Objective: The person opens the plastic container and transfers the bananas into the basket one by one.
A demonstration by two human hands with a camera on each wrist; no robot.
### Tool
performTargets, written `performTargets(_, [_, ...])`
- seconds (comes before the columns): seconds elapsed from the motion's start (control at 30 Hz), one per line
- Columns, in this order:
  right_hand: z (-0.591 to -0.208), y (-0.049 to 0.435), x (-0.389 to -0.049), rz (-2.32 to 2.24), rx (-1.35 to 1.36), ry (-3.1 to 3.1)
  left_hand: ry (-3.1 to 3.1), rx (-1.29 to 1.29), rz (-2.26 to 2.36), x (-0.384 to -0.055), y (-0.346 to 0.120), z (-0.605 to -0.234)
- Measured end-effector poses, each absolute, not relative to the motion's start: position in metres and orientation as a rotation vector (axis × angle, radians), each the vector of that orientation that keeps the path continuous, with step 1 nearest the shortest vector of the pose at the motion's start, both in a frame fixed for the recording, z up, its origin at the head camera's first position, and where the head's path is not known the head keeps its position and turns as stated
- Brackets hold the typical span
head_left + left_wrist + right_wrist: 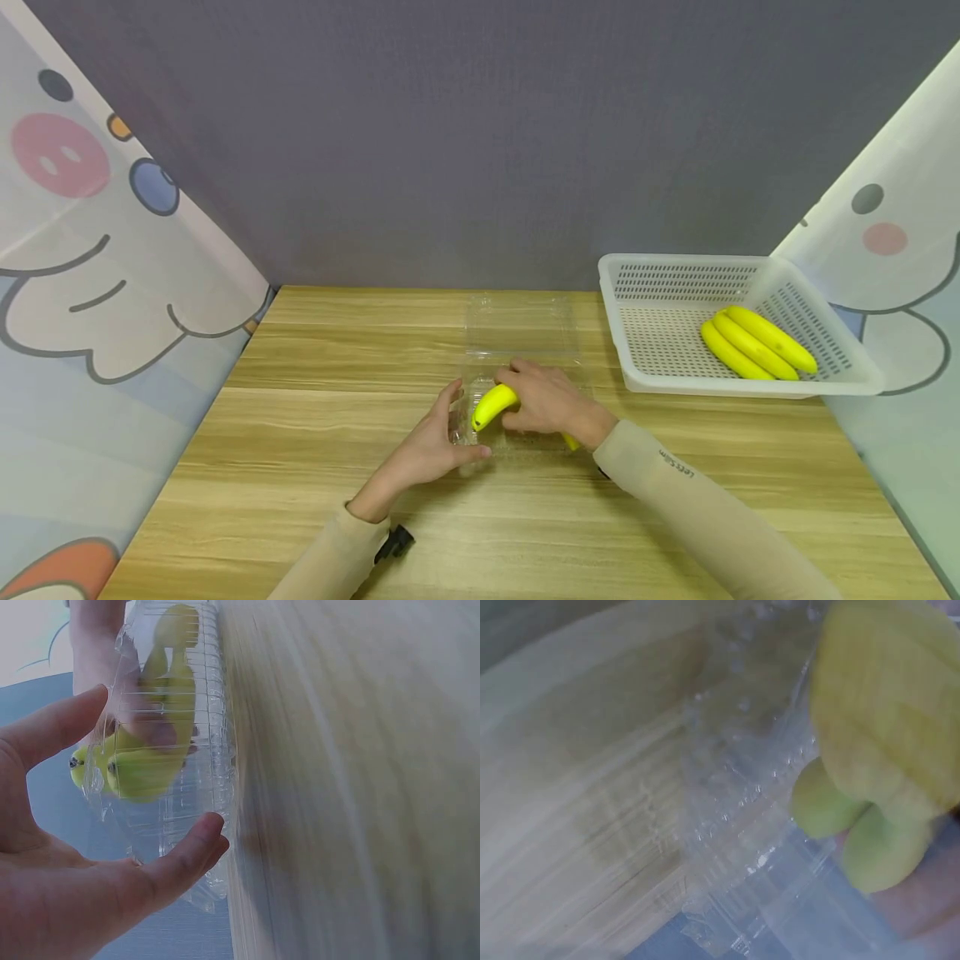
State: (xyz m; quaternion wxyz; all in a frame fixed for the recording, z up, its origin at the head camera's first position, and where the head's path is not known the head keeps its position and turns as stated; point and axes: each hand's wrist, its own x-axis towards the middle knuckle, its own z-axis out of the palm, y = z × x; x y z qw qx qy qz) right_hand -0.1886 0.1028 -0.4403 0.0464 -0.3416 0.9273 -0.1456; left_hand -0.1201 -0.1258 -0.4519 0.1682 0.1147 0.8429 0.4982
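A clear plastic clamshell box (517,446) stands on the table with its lid (521,325) folded back away from me. Over the box, my right hand (547,400) grips yellow bananas (493,407); a second yellow tip (572,442) shows below the wrist. Through the box wall in the left wrist view, the bananas (154,769) lie lengthwise with two dark-ended tips towards my left hand (82,877). That hand spans the left end of the box, thumb and fingers spread and fairly straight. In the right wrist view the bananas (889,712) are blurred.
A white perforated basket (626,350) stands at the right rear of the table, holding three bananas (757,343) side by side. A grey panel (450,150) rises behind the wooden table (315,417). Cartoon-printed sheets (75,333) flank both sides.
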Motion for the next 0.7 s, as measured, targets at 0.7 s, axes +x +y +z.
performTargets(0.7, [-0.414, 0.108, -0.188, -0.302, -1.176, 2.952, 2.381, 0.304, 1.421, -0.121, -0.125, -0.451])
